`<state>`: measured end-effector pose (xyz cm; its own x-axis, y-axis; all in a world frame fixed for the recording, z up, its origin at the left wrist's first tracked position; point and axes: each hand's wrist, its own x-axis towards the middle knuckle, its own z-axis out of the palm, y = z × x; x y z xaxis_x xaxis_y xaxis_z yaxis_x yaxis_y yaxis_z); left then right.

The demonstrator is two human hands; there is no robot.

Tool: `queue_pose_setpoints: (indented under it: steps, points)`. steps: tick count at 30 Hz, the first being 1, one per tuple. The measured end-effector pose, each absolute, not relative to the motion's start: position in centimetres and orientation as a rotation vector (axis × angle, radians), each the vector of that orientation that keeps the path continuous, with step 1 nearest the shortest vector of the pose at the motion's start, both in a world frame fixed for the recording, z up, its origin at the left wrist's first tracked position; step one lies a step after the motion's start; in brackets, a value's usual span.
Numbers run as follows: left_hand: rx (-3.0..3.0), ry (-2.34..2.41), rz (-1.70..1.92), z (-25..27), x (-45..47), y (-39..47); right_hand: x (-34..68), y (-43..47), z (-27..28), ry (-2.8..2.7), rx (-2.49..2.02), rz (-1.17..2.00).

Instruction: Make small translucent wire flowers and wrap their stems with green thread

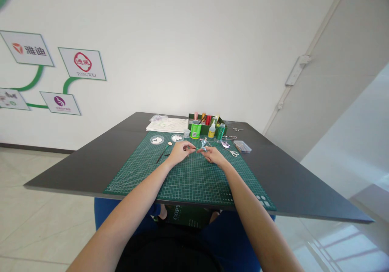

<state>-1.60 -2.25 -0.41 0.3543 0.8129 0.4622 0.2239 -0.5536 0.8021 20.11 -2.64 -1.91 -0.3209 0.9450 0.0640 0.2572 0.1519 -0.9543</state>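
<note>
Over the green cutting mat (194,183), my left hand (180,153) and my right hand (213,156) meet with fingertips pinched. Between them is a small blue-and-white flower-like piece (204,143), its thin green stem lying across toward the left fingers. The right fingers close around its lower part; the left fingers pinch the stem end. Exact finger contact is too small to make out. Left of my left hand lie black tweezers (159,156) and a small pale flower on a green stem (168,145). White-handled scissors (234,153) rest beyond my right hand.
Two shallow dishes (157,140) with white pieces stand at the mat's far left. Behind my hands are a bright green can (195,130), a yellow-labelled glue bottle (212,130), a green thread spool (221,131) and a dark green box of spools (224,125). A clear case (242,146) sits right.
</note>
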Motion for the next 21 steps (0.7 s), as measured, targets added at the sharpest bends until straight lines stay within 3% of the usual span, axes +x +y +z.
queue_pose_setpoints:
  steps: [21]
  points:
    - [2.002, 0.959, 1.285, -0.99, -2.02, -1.38, 19.92, -3.0, -1.62, -1.803, -1.13, 1.178]
